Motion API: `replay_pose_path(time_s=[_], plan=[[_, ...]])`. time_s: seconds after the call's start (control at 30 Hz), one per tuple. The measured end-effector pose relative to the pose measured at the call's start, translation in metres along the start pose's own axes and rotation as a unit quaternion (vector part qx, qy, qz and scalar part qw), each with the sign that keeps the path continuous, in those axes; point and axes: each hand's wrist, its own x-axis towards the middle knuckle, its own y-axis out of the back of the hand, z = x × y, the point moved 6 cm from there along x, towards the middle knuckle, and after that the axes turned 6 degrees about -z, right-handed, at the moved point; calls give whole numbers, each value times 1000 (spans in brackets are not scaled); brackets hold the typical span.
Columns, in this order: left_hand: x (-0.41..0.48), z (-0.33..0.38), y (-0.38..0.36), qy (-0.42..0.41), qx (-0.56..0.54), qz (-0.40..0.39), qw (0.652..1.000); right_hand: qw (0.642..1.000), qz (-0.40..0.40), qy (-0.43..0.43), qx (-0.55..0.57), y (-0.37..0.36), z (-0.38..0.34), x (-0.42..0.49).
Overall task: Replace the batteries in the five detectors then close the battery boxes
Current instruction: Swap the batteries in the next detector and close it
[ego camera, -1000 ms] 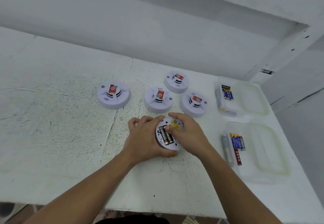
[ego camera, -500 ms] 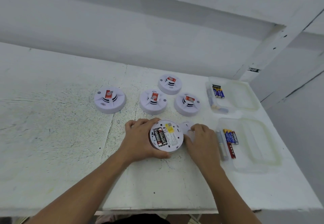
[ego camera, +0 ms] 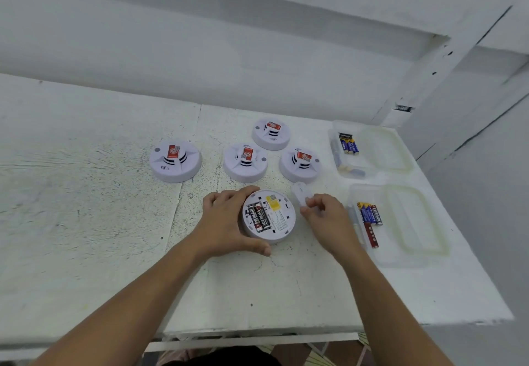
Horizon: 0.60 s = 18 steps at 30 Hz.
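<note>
Off comes the battery cover (ego camera: 300,197), now pinched in the right hand (ego camera: 329,219) at two o'clock of the upturned detector (ego camera: 280,218), which the left hand (ego camera: 226,222) grips from nine o'clock, batteries (ego camera: 259,218) exposed.

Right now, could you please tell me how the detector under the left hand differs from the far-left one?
The held detector lies back-up, its battery bay open with black batteries showing; the far-left detector sits face-up, showing a red sticker. The left hand grips the first; nothing touches the second. Both are round and white.
</note>
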Motion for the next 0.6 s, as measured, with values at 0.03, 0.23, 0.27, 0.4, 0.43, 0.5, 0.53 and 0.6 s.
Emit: replay_pose_path(time_s=[0.03, 0.23, 0.27, 0.4, 0.43, 0.5, 0.53, 0.6], plan=[[-1, -1, 0, 2, -7, -6, 1000, 998, -17, -8, 55, 2, -1, 1], [0, -15, -1, 31, -59, -31, 997, 987, -112, 82, 79, 2, -33, 4], [-1, -16, 0, 33, -71, -32, 996, 983, -139, 106, 64, -1, -39, 3], [-4, -12, 4, 28, -83, -20, 996, 947, -206, 209, -133, -14, -60, -7], [-4, -11, 4, 26, -85, -16, 996, 932, -217, 230, -178, -17, -64, -9], [-4, -10, 5, 22, -87, -9, 996, 905, -242, 255, -238, -23, -71, -11], [-4, -12, 6, 18, -85, -6, 996, 893, -255, 262, -261, -26, -73, -12], [-3, -13, 6, 13, -80, -5, 997, 873, -280, 267, -297, -30, -76, -12]])
